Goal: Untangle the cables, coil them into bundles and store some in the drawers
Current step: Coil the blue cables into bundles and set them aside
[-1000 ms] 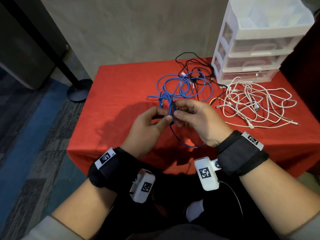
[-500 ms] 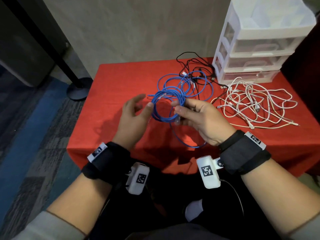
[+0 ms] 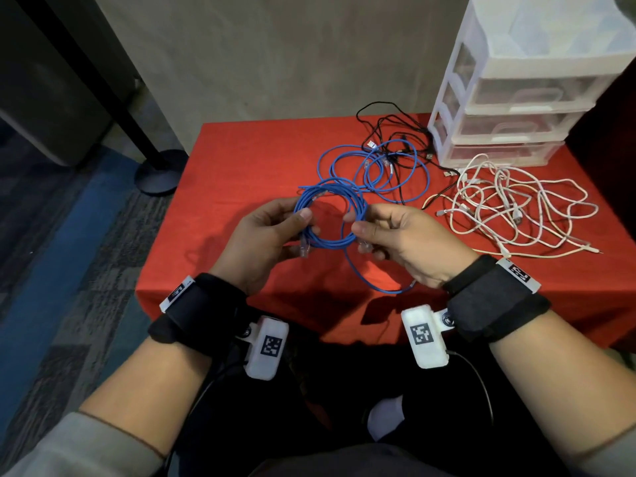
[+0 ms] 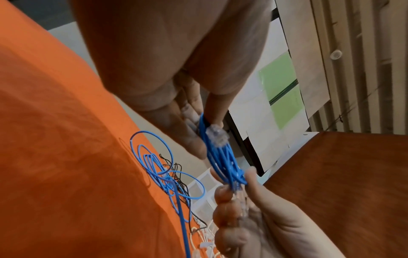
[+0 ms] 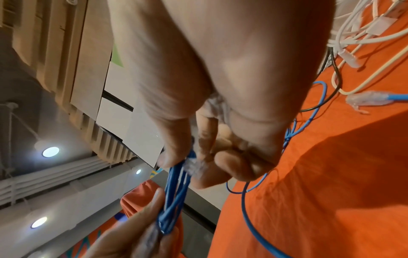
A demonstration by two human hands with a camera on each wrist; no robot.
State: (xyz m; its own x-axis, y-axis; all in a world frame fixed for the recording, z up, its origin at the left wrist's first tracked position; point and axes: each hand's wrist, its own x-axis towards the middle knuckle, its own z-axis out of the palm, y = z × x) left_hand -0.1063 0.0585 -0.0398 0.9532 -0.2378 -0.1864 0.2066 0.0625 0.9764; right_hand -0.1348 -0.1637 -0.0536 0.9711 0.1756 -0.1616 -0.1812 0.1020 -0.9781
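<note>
A blue cable coil (image 3: pixel 328 215) hangs above the red table (image 3: pixel 241 160), held between both hands. My left hand (image 3: pixel 275 232) pinches its left side, with a clear plug (image 3: pixel 304 248) dangling below the thumb. My right hand (image 3: pixel 389 232) pinches its right side (image 5: pixel 178 183) with thumb and forefinger. A loose tail of blue cable (image 3: pixel 371 280) loops down to the table's front edge. In the left wrist view the coil (image 4: pixel 220 157) stretches from my fingers to the right hand. More blue cable (image 3: pixel 375 170) lies loose behind, mixed with black cables (image 3: pixel 389 132).
A white tangle of cables (image 3: pixel 509 204) lies at the right. A three-drawer clear plastic unit (image 3: pixel 516 94) stands at the back right, its drawers closed. A black stand base (image 3: pixel 160 172) sits on the floor, left of the table.
The left hand, which had let go half a second ago, has come back and pinched the coil's left side. The coil has opened into a round loop between both hands.
</note>
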